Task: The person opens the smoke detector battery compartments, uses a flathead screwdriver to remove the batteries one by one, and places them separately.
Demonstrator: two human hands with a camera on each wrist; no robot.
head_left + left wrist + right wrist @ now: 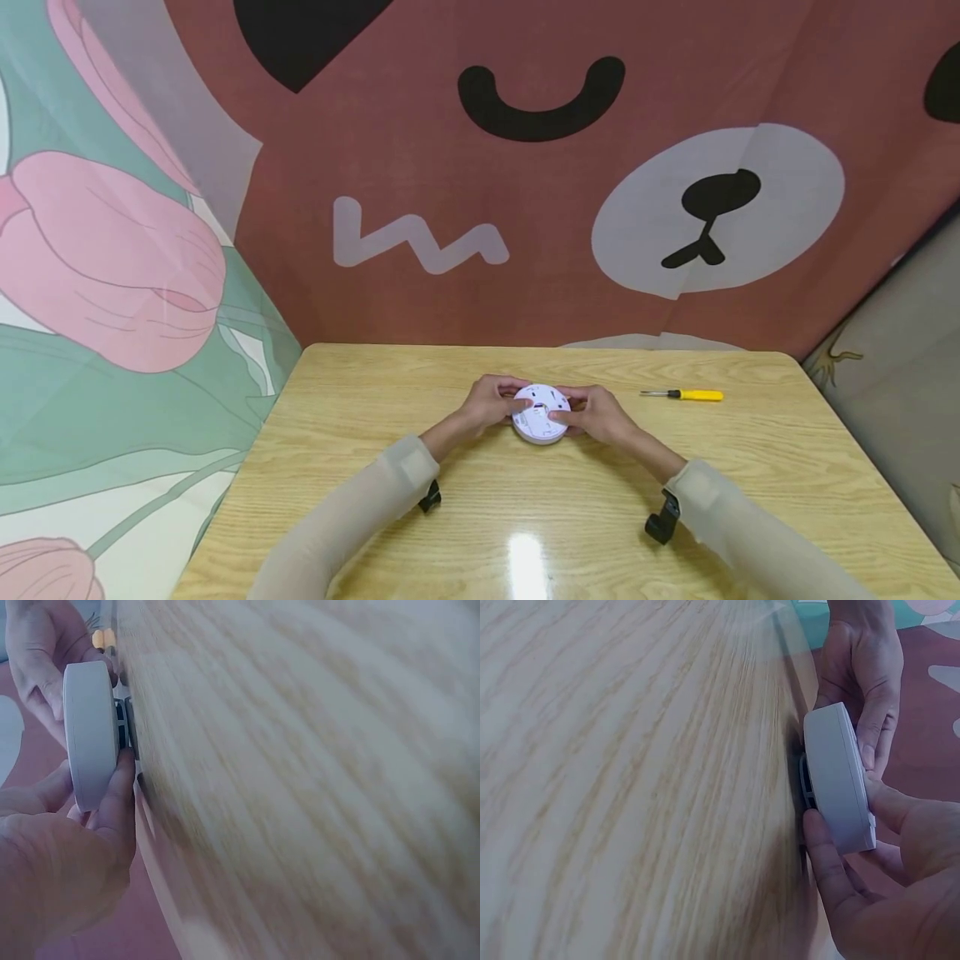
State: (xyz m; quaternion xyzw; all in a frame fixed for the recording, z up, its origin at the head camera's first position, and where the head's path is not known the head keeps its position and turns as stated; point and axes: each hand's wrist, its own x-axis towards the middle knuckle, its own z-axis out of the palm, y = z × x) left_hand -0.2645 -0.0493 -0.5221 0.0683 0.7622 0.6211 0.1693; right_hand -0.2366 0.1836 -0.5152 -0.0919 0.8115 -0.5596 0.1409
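Both hands grip a white round smoke detector [537, 432] near the middle of the table, its flat marked back turned up. My left hand [486, 402] holds its left edge, thumb on top of the back and fingers at the rim and below. From the right side, my right hand [603, 414] grips it the same way, with the thumb close to the centre hole. In the left wrist view the detector [90, 742] shows a smooth side wall and a slotted part facing the tabletop. The right wrist view shows the detector [836, 776] slightly tilted, fingers beneath it.
A screwdriver [697, 395] with a yellow handle lies on the wooden table [480, 533], right of the hands, its tip pointing left. Behind the table hangs a printed cloth [420, 308] with a cartoon bear; a flower-print cloth [112, 267] hangs at the left.
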